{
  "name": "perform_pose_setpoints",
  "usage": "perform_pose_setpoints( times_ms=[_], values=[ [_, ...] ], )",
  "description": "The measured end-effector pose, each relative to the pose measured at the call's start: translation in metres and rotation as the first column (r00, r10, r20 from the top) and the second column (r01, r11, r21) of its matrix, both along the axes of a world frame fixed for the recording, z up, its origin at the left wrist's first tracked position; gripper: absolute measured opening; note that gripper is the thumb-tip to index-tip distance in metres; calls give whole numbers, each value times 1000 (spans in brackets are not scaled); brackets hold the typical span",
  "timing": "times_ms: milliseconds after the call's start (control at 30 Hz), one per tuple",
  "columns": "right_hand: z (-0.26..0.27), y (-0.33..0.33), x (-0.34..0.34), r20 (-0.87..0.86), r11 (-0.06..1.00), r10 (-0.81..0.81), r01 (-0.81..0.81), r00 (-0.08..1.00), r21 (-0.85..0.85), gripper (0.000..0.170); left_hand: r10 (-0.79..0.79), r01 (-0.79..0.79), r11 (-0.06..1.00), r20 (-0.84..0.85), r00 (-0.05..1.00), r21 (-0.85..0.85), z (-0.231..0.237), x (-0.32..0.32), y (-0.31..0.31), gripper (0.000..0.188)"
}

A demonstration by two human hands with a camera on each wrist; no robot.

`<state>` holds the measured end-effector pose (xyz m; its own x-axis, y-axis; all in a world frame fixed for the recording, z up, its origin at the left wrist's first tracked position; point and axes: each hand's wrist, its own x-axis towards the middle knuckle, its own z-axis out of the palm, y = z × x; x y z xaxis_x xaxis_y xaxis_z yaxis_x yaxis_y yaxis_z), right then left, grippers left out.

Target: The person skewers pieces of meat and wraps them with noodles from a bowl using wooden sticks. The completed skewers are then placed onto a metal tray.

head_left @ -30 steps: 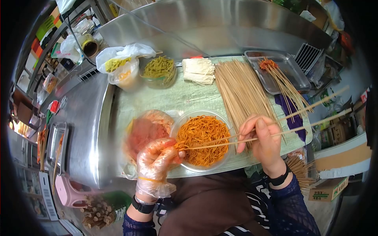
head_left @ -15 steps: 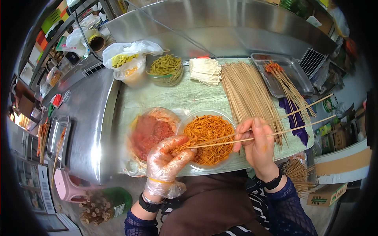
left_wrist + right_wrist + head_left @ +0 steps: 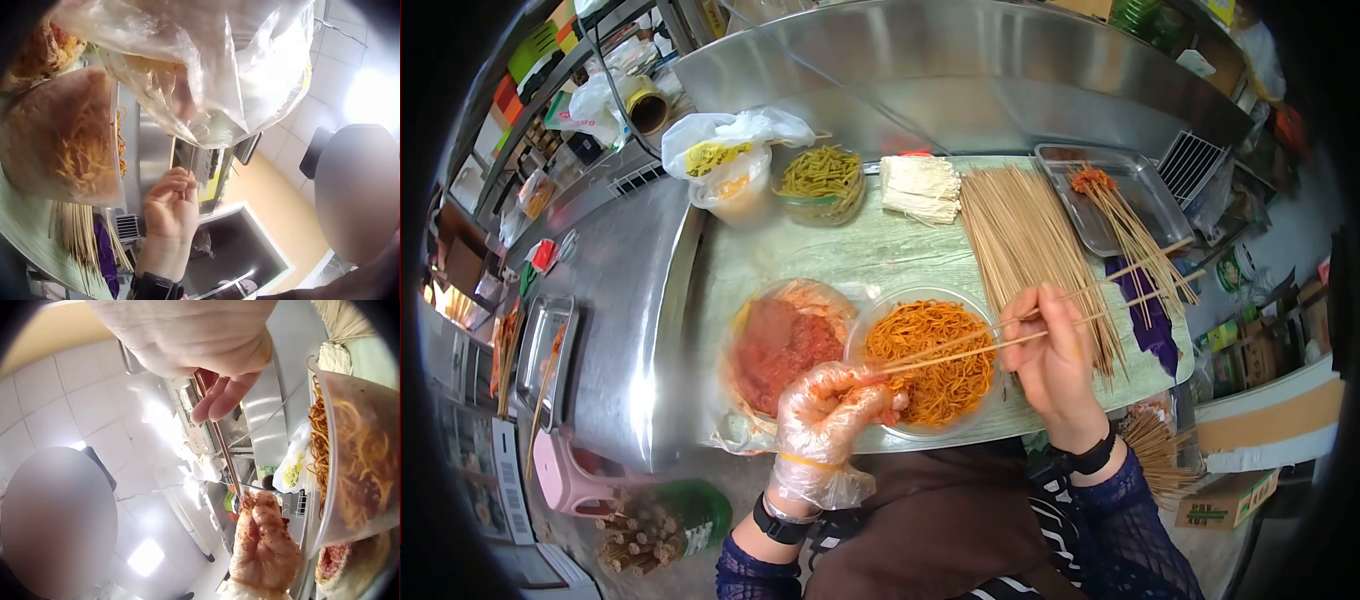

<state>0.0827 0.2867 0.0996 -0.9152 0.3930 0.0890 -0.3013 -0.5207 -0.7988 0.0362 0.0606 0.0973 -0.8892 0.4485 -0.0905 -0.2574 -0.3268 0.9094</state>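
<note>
My left hand, in a clear plastic glove with a yellow band, curls around the tip end of two thin bamboo skewers. Its stained fingers hide most of what is on the tips. Farther along, my bare right hand pinches the same skewers between thumb and fingers, their blunt ends slanting up to the right. Below and beyond the hands stands a clear tub of orange, sauce-coated shreds. Left of it, a bag-lined bowl holds a red, paste-like mass.
A wide bundle of bare skewers lies across the green board. Behind are green strips, pale enoki-like bunches and a bagged tub. Loaded skewers rest on a metal tray at back right.
The skewers have slid leftward through the right hand, their blunt ends now much nearer to it. The left hand has folded over the orange shreds that showed at the tips.
</note>
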Motion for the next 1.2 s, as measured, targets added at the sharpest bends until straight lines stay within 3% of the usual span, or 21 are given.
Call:
perform_pose_setpoints(
  times_ms=[233, 367, 667, 767, 967, 1200],
  values=[
    [-3, 3, 1, 7, 992, 123, -124, 992, 13, 32, 77, -82, 996, -98, 992, -43, -2, 0, 5, 14],
    [3, 5, 0, -29, 998, 61, -60, 998, 17, 32, 16, -26, 998, -161, 987, -58, -3, 0, 4, 14],
    [1, 3, 1, 21, 988, 78, -80, 997, 133, 32, -28, 28, 999, 0, 1000, 35, -5, -6, 2, 29],
    [7, 2, 1, 19, 980, 68, -70, 998, 185, 32, -42, 36, 992, 52, 998, 118, -5, -6, 1, 30],
    [12, -2, 1, 36, 967, 15, -23, 999, 255, 31, -46, 40, 998, 145, 988, 45, 6, -5, 0, 26],
    [14, 3, -5, 29, 942, 52, -59, 998, 330, 31, -97, 57, 984, 242, 965, 168, -3, -6, 0, 23]
  ],
)
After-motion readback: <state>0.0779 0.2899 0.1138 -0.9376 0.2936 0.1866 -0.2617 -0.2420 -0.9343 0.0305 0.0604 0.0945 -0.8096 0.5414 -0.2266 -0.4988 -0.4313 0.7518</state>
